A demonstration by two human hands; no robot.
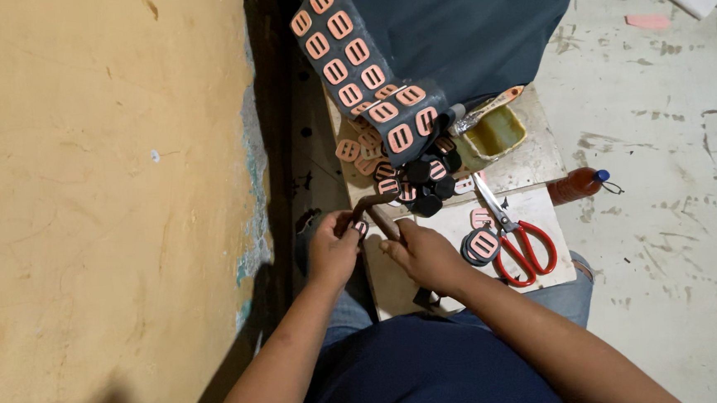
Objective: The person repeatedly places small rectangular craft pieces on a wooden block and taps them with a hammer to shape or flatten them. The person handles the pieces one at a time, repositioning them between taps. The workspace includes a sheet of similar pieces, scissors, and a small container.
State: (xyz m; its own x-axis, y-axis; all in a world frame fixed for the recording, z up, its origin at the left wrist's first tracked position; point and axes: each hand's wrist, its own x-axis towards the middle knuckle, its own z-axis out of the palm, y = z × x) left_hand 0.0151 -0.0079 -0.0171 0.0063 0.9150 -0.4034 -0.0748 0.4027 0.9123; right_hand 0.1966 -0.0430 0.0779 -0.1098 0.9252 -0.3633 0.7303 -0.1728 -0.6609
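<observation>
My left hand [334, 243] pinches one end of a thin brown strap [373, 206] that arcs up between both hands. My right hand [422, 251] grips the strap's other end lower down. A small pink buckle piece [361, 226] sits at my left fingertips. Just beyond the hands lies a pile of black-and-pink buckle pieces [417, 182] on a small pale board [530, 162]. A dark sheet studded with rows of pink buckles [356, 69] hangs over the board from above.
Red-handled scissors [516, 236] lie right of my right hand, beside a stacked round buckle piece [482, 245]. A tin of yellowish glue with a brush [493, 129] stands behind. A brown bottle [577, 184] lies on the concrete floor. A yellow wall [101, 201] fills the left.
</observation>
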